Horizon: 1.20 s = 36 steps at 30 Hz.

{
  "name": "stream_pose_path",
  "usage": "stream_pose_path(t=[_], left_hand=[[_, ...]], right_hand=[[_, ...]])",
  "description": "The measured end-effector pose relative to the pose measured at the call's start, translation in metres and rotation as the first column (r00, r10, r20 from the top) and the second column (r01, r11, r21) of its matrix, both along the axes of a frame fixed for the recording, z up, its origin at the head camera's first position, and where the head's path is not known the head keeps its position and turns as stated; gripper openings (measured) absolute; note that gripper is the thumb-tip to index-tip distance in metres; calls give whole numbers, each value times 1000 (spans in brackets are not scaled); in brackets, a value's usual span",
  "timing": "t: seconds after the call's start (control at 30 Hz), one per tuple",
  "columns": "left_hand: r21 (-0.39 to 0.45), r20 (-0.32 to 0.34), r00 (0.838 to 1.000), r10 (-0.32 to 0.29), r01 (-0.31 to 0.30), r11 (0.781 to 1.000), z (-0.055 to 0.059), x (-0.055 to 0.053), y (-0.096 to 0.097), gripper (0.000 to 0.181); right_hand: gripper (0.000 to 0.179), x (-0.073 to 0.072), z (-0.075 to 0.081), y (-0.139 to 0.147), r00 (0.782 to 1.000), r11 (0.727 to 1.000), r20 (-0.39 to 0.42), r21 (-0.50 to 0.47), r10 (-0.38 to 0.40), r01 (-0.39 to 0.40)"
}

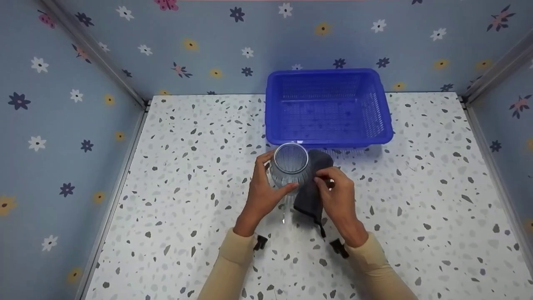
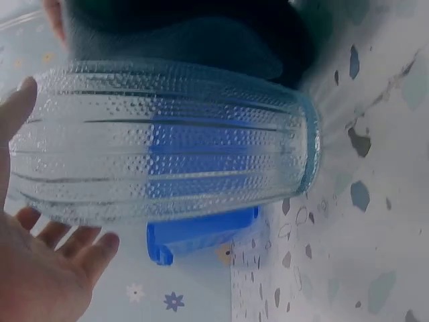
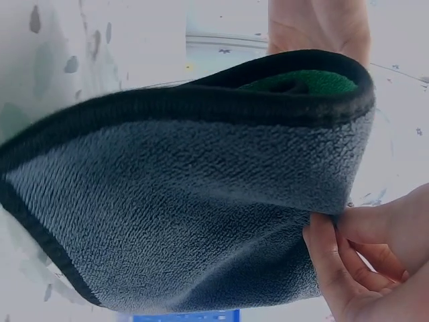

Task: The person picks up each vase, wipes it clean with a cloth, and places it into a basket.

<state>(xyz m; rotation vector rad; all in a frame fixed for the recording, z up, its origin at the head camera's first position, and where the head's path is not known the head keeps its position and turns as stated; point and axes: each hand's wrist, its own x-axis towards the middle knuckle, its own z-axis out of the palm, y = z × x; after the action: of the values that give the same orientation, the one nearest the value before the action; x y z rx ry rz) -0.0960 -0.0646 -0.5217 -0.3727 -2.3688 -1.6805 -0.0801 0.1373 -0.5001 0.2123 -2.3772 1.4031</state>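
Observation:
A clear ribbed glass vase with a dotted texture stands upright on the table, its round mouth showing in the head view. My left hand grips it near the top, thumb on the near side and fingers round the far left. Against the vase's right side hangs a dark grey cloth with a black edge and a green inner face. My right hand pinches this cloth between thumb and fingers, beside the vase. The cloth's lower corner trails toward the near side.
A blue plastic basket with slotted walls stands just behind the vase and cloth, near the back wall. The speckled white table is bordered by flower-patterned panels at the back and both sides.

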Motion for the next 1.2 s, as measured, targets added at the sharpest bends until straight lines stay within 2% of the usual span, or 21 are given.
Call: stream_pose_path(t=[0.07, 0.13, 0.23, 0.33, 0.43, 0.63, 0.83, 1.0, 1.2], left_hand=[[-7, -33, 999, 38, -38, 999, -1, 1, 4, 93], [-12, -46, 998, 48, -49, 999, -3, 2, 6, 90], [17, -52, 999, 3, -3, 1000, -5, 1, 4, 82], [72, -44, 996, -77, 80, 994, -4, -1, -1, 73], [95, -46, 992, -115, 119, 988, -3, -3, -5, 69], [103, -54, 993, -103, 108, 989, -5, -4, -6, 80], [120, 0, 989, -148, 147, 982, -3, -4, -11, 66], [86, 18, 993, -117, 115, 990, -3, -2, -10, 68], [-27, -21, 999, -37, 36, 999, -2, 1, -6, 88]], right_hand=[[10, 0, 3, -1, 1000, 1000, -17, 4, 0, 0], [10, 0, 5, -1, 1000, 1000, -27, 5, -1, 1], [9, 0, 6, -2, 999, 1000, -37, 8, 0, 0], [9, 0, 5, -2, 999, 1000, -49, 7, 6, -6], [9, -1, 4, -3, 998, 1000, -58, -7, 6, -7], [11, -5, -4, -3, 999, 998, -36, -63, 16, -18], [16, -5, -5, -3, 999, 991, 32, -128, 39, -35], [18, -5, -3, -4, 997, 983, 71, -184, 35, -22], [19, -2, 1, -6, 1000, 984, 23, -179, 12, -7]])
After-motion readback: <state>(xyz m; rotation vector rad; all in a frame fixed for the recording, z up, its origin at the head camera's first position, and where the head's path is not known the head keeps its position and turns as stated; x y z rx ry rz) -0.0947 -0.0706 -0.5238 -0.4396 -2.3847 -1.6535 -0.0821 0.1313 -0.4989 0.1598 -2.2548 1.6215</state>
